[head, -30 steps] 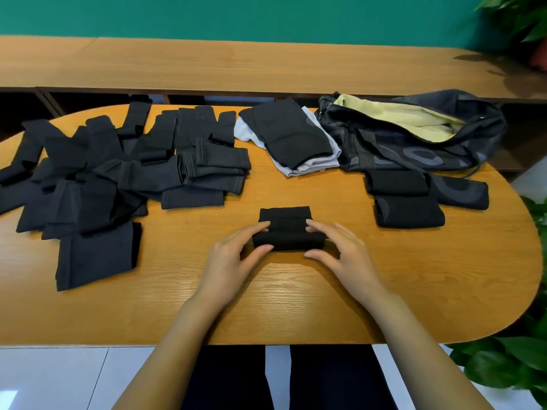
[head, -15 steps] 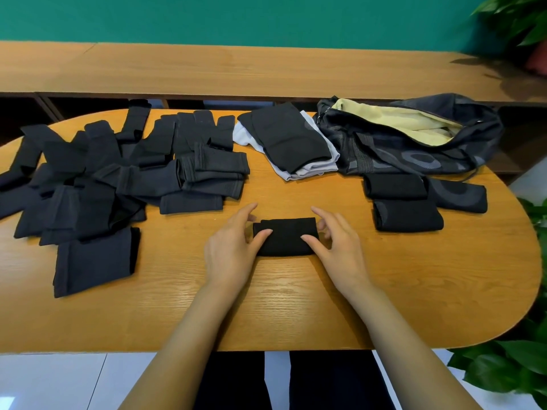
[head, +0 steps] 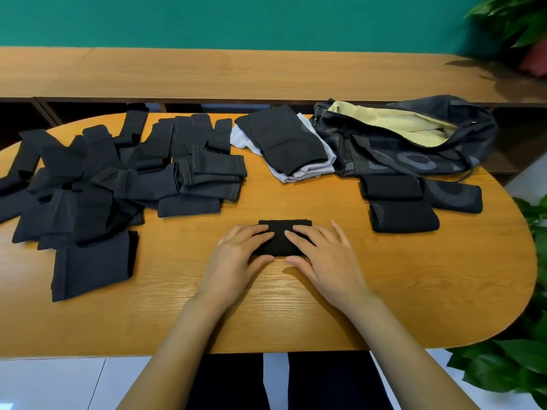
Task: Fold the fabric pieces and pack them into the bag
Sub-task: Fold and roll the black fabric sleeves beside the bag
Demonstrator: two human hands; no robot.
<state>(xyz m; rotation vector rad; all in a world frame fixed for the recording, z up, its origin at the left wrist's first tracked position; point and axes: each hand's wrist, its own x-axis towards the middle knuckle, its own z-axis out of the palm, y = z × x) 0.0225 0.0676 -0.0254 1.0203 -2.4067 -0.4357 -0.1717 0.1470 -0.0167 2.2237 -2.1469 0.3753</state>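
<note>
At the left end of the oval wooden table (head: 414, 306) we have a loose heap of dark grey fabric pieces (head: 118, 179), not yet folded. Toward the front, at the middle, our left hand (head: 236, 258) lies flat with straight fingers, pressing one end of the small folded black fabric piece (head: 279, 247). Our right hand (head: 328, 258) presses the other end likewise, and neither hand grips it. We judge the cloth light, soft and apt to spring open, so we would pinch it at both short ends, layers together. Behind it lies a black-and-white folded stack (head: 284, 143). Further right, black folded bundles (head: 402, 216) sit before the open dark patterned bag with yellow lining (head: 414, 149), partly in the way to its mouth.
</note>
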